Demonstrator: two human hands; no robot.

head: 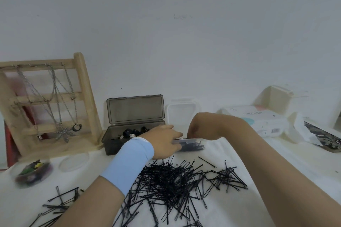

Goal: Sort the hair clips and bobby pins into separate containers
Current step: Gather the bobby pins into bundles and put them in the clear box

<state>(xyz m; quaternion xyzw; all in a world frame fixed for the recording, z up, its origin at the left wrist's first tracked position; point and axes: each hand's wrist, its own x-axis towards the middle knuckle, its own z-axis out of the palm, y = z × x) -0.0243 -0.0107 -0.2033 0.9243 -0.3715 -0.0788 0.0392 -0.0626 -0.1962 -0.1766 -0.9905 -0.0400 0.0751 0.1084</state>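
A big heap of black bobby pins (177, 182) lies on the white cloth in front of me, with a smaller scatter at the lower left (60, 202). Behind the heap sits a small clear container (193, 144) holding bobby pins. My left hand (164, 141), with a light blue wristband, rests against the container's left end and grips it. My right hand (201, 127) hovers over the container, fingers curled downward; what they pinch is hidden. A dark smoky box (114, 143) with its lid up holds black hair clips.
A wooden jewellery stand (81, 86) with necklaces stands at the left. A round clear tub of coloured clips (34, 173) and its lid (73, 160) lie near it. A white lidded box (181, 114), a tissue pack (262, 121) and crumpled wrapping sit at the back right.
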